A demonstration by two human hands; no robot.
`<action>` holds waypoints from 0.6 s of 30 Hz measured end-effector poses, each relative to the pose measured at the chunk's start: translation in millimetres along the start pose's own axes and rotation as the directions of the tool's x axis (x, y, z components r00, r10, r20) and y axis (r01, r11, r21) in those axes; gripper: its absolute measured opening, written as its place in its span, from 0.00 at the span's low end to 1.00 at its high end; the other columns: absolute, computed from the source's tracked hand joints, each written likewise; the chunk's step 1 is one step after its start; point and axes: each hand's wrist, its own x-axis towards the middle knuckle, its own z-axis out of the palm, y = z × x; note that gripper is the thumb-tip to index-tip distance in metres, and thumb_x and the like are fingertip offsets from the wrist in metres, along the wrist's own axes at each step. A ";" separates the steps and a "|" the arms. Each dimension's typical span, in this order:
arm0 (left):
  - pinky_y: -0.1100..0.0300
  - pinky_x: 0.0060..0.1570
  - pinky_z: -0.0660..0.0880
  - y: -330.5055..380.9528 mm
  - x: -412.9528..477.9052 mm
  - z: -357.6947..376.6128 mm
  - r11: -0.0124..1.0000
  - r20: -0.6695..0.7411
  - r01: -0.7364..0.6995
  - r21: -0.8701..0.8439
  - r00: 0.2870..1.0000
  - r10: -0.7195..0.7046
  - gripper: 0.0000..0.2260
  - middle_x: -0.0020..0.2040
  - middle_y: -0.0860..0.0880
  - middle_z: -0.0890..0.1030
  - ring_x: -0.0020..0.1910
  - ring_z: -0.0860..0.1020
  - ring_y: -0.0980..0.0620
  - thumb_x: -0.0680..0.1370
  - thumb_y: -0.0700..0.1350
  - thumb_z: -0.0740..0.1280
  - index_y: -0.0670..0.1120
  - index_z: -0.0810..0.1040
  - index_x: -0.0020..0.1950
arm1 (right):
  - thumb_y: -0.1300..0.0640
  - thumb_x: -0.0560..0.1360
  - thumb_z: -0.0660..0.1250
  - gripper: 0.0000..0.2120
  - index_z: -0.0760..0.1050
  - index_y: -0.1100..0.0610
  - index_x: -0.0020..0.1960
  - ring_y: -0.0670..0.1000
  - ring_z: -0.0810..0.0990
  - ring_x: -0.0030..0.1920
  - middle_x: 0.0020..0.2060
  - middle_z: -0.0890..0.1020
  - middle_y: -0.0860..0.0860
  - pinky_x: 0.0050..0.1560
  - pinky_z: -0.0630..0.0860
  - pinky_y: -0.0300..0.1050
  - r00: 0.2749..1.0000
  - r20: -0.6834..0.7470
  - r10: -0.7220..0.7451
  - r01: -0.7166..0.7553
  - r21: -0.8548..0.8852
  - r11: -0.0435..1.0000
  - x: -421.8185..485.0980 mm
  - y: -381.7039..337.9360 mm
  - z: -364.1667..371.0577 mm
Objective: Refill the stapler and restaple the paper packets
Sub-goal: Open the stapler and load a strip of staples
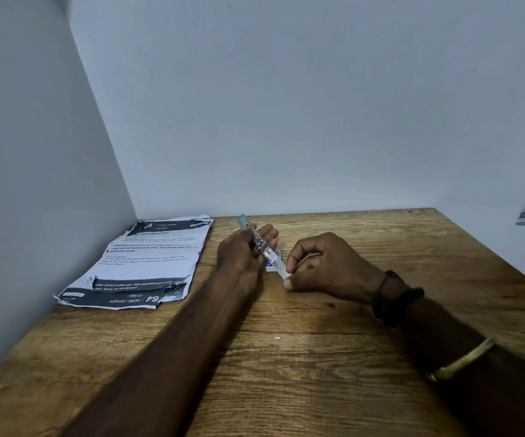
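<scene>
While my left hand gripped the stapler, its long axis ran far-left to near-right, and my right hand pinched its near end.

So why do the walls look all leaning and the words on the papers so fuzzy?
Head view: the wide lens tilts the walls and stretches the table. In the same view the small print on the papers is blurry, and the stapler looks slightly smeared.
</scene>
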 end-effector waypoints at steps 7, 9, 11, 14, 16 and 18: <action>0.63 0.30 0.75 -3.3 -1.5 3.9 0.988 0.140 -0.034 0.152 0.990 0.012 0.11 0.48 0.41 0.86 0.30 0.81 0.54 0.85 0.41 0.59 0.36 0.77 0.60 | 0.59 0.65 0.83 0.11 0.83 0.58 0.44 0.50 0.84 0.37 0.37 0.87 0.59 0.41 0.81 0.43 0.998 0.042 -0.042 0.040 0.049 0.998 1.3 -0.2 5.5; 0.64 0.27 0.74 -4.2 -1.8 4.4 0.958 0.180 -0.089 0.272 0.983 0.040 0.11 0.46 0.41 0.86 0.27 0.79 0.55 0.85 0.42 0.59 0.37 0.79 0.55 | 0.60 0.69 0.80 0.07 0.83 0.58 0.42 0.49 0.84 0.35 0.36 0.87 0.56 0.39 0.82 0.42 0.999 -0.041 -0.029 0.032 0.065 0.997 2.1 0.5 4.2; 0.65 0.24 0.73 -4.1 -3.6 5.0 0.909 0.228 -0.141 0.393 0.972 0.052 0.12 0.42 0.44 0.86 0.26 0.77 0.55 0.85 0.43 0.60 0.37 0.80 0.53 | 0.62 0.72 0.76 0.04 0.82 0.61 0.42 0.53 0.87 0.36 0.37 0.87 0.53 0.39 0.84 0.48 0.981 -0.192 0.002 0.018 0.105 0.994 4.0 2.8 1.7; 0.65 0.23 0.70 -2.9 -9.0 5.7 0.831 0.296 -0.168 0.530 0.955 0.005 0.14 0.40 0.44 0.87 0.24 0.76 0.56 0.85 0.43 0.61 0.33 0.79 0.57 | 0.65 0.75 0.70 0.01 0.79 0.61 0.46 0.57 0.87 0.36 0.37 0.85 0.55 0.38 0.83 0.51 0.919 -0.383 0.095 0.008 0.259 0.966 7.7 5.8 -5.1; 0.66 0.23 0.70 -2.5 -12.0 5.9 0.783 0.337 -0.180 0.595 0.941 -0.040 0.13 0.45 0.40 0.86 0.25 0.76 0.55 0.84 0.41 0.61 0.31 0.79 0.58 | 0.63 0.76 0.69 0.05 0.78 0.56 0.50 0.56 0.86 0.35 0.40 0.84 0.57 0.36 0.81 0.50 0.883 -0.442 0.156 0.010 0.350 0.937 10.1 8.5 -9.8; 0.64 0.23 0.70 -3.0 -14.7 6.2 0.738 0.372 -0.207 0.642 0.926 -0.064 0.13 0.47 0.37 0.86 0.25 0.77 0.54 0.83 0.40 0.62 0.31 0.80 0.57 | 0.57 0.75 0.72 0.09 0.77 0.52 0.54 0.55 0.85 0.35 0.43 0.84 0.58 0.35 0.81 0.49 0.886 -0.431 0.172 -0.003 0.364 0.932 10.6 12.4 -13.4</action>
